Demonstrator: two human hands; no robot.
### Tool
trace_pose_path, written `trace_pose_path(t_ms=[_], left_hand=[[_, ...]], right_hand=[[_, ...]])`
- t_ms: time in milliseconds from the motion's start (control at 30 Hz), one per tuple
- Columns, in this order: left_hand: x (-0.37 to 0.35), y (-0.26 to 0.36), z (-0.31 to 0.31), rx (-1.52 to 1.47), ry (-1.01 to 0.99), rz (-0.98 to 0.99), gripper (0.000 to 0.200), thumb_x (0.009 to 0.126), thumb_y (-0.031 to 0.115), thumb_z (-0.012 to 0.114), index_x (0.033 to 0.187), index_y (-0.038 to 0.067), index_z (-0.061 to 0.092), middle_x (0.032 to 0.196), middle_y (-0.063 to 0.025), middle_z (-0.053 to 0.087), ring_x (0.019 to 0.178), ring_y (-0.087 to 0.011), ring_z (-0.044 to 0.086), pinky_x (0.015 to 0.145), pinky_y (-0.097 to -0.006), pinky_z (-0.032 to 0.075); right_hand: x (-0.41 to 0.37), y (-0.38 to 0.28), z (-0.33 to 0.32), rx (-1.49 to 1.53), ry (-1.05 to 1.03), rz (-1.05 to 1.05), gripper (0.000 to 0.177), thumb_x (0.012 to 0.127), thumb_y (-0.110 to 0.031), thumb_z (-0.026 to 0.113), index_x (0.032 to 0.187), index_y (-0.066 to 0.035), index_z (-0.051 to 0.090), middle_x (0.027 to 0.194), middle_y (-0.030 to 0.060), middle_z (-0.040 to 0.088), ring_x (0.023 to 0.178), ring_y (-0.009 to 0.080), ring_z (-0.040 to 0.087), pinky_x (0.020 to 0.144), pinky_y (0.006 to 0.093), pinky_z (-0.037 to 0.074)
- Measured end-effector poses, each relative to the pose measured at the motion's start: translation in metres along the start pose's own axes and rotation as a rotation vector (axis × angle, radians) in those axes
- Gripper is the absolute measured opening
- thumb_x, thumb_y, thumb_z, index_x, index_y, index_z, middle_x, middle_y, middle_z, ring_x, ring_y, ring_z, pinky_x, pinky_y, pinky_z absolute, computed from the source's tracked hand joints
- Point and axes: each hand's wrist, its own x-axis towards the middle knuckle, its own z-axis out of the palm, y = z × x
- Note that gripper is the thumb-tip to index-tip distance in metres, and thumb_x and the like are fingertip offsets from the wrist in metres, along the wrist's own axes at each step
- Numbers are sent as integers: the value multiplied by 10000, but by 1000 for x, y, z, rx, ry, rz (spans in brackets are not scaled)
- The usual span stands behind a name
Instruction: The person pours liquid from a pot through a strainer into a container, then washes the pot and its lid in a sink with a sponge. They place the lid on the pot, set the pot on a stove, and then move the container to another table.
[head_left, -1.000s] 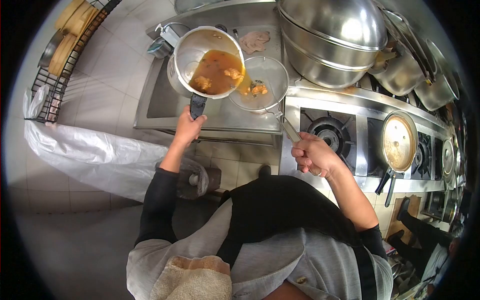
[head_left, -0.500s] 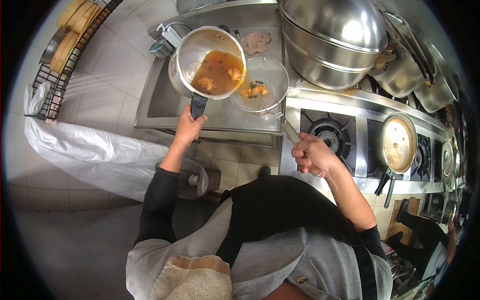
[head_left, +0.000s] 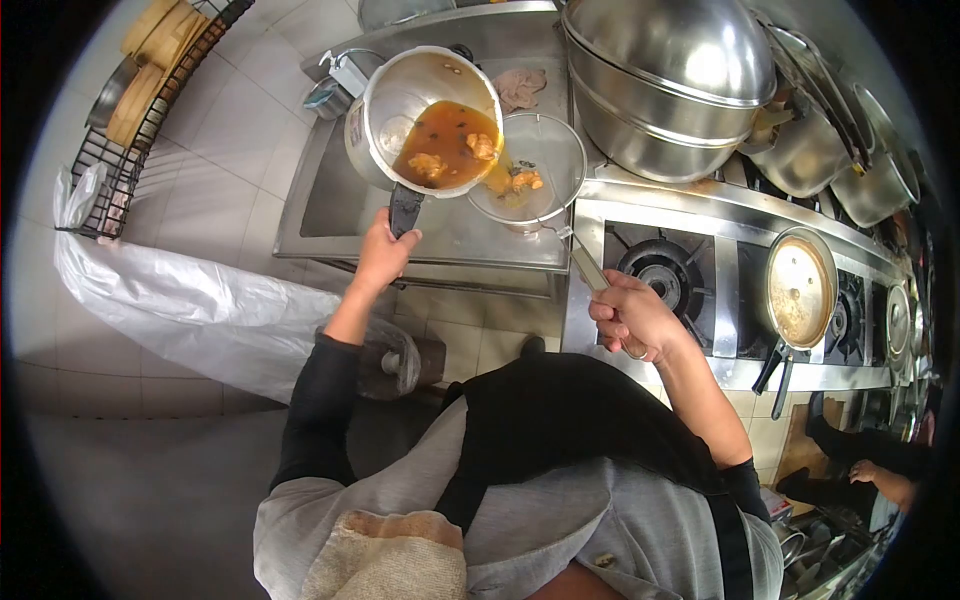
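Observation:
My left hand (head_left: 384,252) is closed round the black handle of a deep metal pot (head_left: 395,85). The pot is tilted to the right, and orange-brown broth (head_left: 450,140) with a few browned pieces lies against its lower side. Beside its rim is a round mesh strainer (head_left: 560,165), holding orange pieces (head_left: 525,180) and dark bits. My right hand (head_left: 635,318) grips the strainer's flat metal handle. Both pot and strainer are over the steel sink counter (head_left: 430,248). Whether liquid is running between them is hard to tell.
A burner (head_left: 655,275) lies right of the strainer, with a large domed steamer (head_left: 670,85) behind. Farther right a lidded pan (head_left: 800,290) sits on the stove. A pink cloth (head_left: 518,88) lies behind the strainer. Another person's legs (head_left: 850,450) show at lower right.
The pot and strainer sit slightly farther right in view, along with the surroundings. The strainer holds fewer dark bits in sight. At lower right the other person's arm and legs have shifted.

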Motion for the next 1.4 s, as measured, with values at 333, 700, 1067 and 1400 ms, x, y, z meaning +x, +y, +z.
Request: trace_pose_path(t_ms=[333, 700, 1067, 1400], left_hand=[[5, -10, 3, 142, 5, 16, 324, 834, 156, 699, 1062, 4, 525, 646, -25, 517, 536, -135, 498, 539, -323, 427], [8, -13, 3, 194, 27, 70, 416, 818, 199, 709, 1113, -36, 535, 685, -71, 550, 623, -187, 529, 619, -348, 459], [4, 2, 1, 197, 53, 58, 431, 820, 188, 707, 1145, -38, 535, 674, -70, 549, 606, -184, 539, 609, -352, 465], [9, -6, 2, 141, 35, 72, 385, 842, 146, 695, 1132, -17, 502, 627, -39, 538, 462, -147, 506, 459, -328, 420]], right_hand=[[-8, -2, 1, 17, 26, 24, 211, 932, -23, 440, 1133, -52, 385, 679, -5, 426, 409, 66, 370, 375, 267, 407], [-3, 6, -9, 57, -9, -10, 124, 905, -54, 445, 1025, -60, 414, 655, 8, 441, 422, 127, 517, 253, 224, 300], [-6, 2, -7, 56, -20, 22, 176, 931, -20, 449, 1076, -91, 379, 686, -4, 447, 398, 61, 373, 353, 268, 423], [-4, 5, -3, 85, 2, -19, 139, 904, -55, 456, 1036, -39, 416, 655, 12, 434, 423, 126, 497, 283, 239, 346]])
